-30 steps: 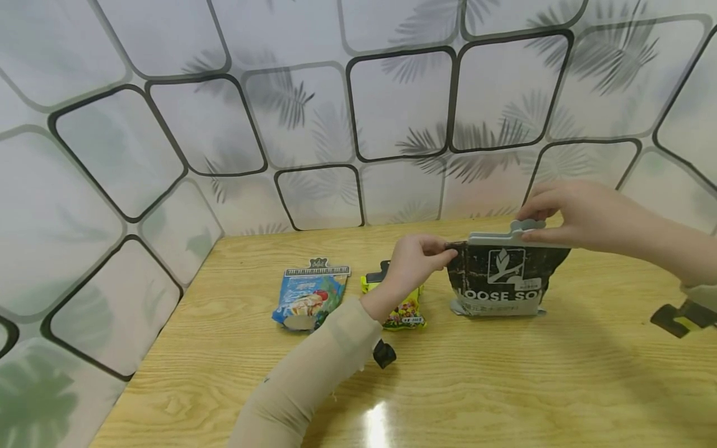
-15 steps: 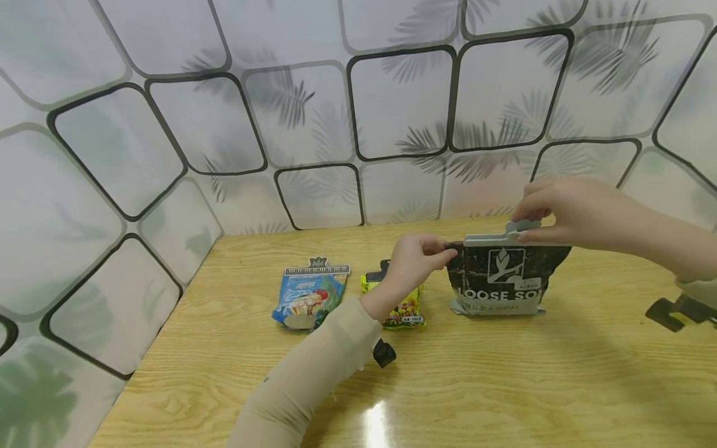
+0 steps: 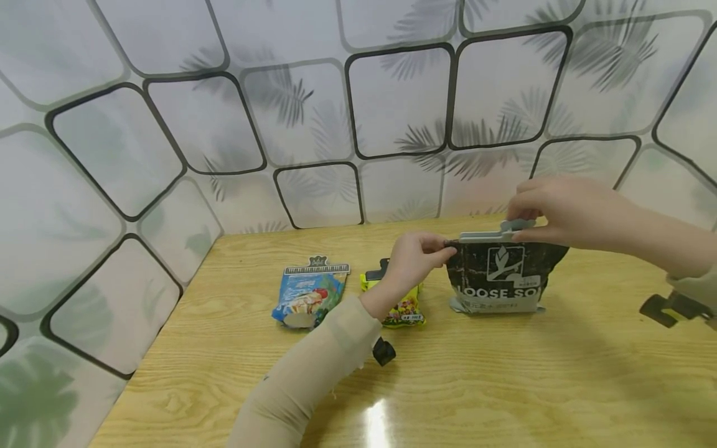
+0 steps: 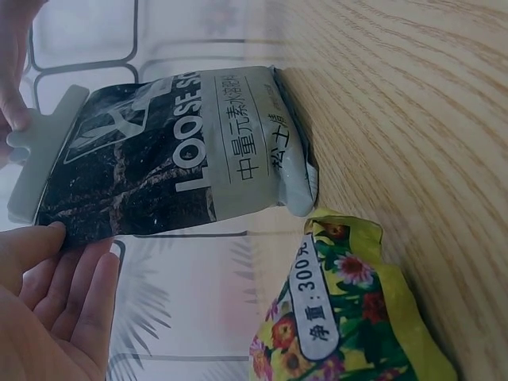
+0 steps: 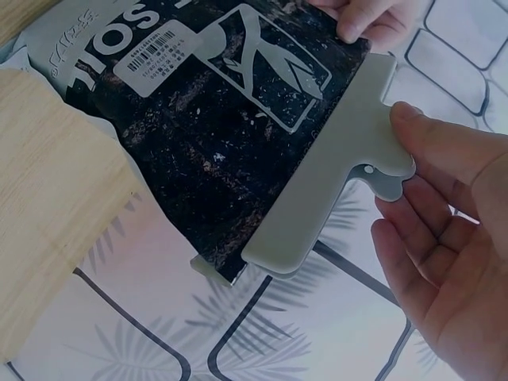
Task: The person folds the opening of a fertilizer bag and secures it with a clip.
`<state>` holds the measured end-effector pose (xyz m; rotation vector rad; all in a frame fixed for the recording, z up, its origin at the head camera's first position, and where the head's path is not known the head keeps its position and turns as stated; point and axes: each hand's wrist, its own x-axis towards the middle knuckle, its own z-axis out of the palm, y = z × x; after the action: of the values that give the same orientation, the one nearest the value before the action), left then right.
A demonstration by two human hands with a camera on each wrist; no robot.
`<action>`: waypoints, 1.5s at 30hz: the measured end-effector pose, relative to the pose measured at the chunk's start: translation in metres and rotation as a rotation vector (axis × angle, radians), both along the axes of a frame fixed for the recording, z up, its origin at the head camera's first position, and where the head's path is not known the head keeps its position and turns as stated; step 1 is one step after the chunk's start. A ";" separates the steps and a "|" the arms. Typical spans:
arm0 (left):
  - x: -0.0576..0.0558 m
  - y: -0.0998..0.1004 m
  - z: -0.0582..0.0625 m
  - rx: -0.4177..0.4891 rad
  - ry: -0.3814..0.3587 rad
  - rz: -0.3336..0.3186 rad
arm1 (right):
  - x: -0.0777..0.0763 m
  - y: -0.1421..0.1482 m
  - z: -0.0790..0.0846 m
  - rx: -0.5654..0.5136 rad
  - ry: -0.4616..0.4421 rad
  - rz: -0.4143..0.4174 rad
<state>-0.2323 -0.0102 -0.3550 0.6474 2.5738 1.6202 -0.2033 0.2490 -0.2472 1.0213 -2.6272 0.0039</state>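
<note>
A black and grey soil bag point(image 3: 501, 280) stands upright on the wooden table, lettered "LOOSE SO…" in the head view. My left hand point(image 3: 416, 258) pinches its top left corner between thumb and fingers, the other fingers lying behind the bag. A long grey bag clip point(image 5: 317, 186) lies across the bag's top edge. My right hand point(image 3: 571, 208) pinches the clip's scalloped handle, thumb in front and fingers behind. In the right wrist view a corner of the bag's top sticks out past the clip's end, and the left fingers show at the other end.
Left of the soil bag lies a yellow flower-printed bag point(image 4: 349, 309) with a black clip point(image 3: 376, 272), partly hidden by my left arm. Farther left is a blue bag point(image 3: 307, 298) with a patterned clip point(image 3: 317, 269). A patterned wall covering point(image 3: 400, 106) rises behind the table point(image 3: 476, 386).
My right hand and the grey clip have shifted slightly left along the bag's top edge, towards my left hand. The left hand keeps its hold, and the bag stays in place.
</note>
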 end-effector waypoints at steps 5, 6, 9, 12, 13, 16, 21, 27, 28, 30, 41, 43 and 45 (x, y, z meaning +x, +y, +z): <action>-0.001 0.000 0.001 -0.009 -0.006 0.006 | 0.001 -0.002 0.000 0.013 0.010 0.003; -0.001 0.000 0.001 -0.010 -0.009 0.006 | 0.002 -0.003 0.000 0.018 0.017 0.005; -0.001 0.000 0.001 -0.008 -0.014 0.007 | 0.003 -0.004 -0.002 0.028 0.055 0.031; -0.002 0.001 0.001 -0.009 -0.009 0.008 | 0.003 -0.004 -0.004 0.025 0.121 0.075; -0.002 0.001 0.001 -0.009 -0.007 0.009 | 0.003 -0.004 -0.004 0.021 0.144 0.091; -0.002 0.001 0.001 -0.014 0.001 0.008 | 0.001 -0.003 -0.005 0.000 0.197 0.126; -0.001 0.001 0.001 -0.002 -0.001 0.002 | 0.000 0.000 -0.004 -0.008 0.201 0.127; -0.002 0.002 0.000 0.001 -0.005 0.003 | -0.002 0.000 -0.003 0.013 0.079 0.035; -0.001 0.002 0.000 0.000 -0.005 0.003 | -0.002 -0.001 -0.003 0.015 0.056 0.018; -0.001 0.002 -0.001 0.000 -0.001 0.002 | -0.004 -0.001 -0.002 0.013 0.014 -0.005; 0.000 0.000 0.000 0.006 -0.008 0.007 | -0.012 0.001 -0.001 -0.038 -0.105 0.006; 0.000 0.001 0.000 0.006 -0.009 0.009 | -0.013 0.001 -0.002 -0.053 -0.131 0.010; -0.001 0.001 0.000 0.005 -0.008 0.009 | -0.014 0.001 -0.004 -0.057 -0.153 0.006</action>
<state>-0.2329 -0.0092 -0.3553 0.6290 2.5715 1.6297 -0.2170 0.2498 -0.2511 1.0483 -2.7432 0.1644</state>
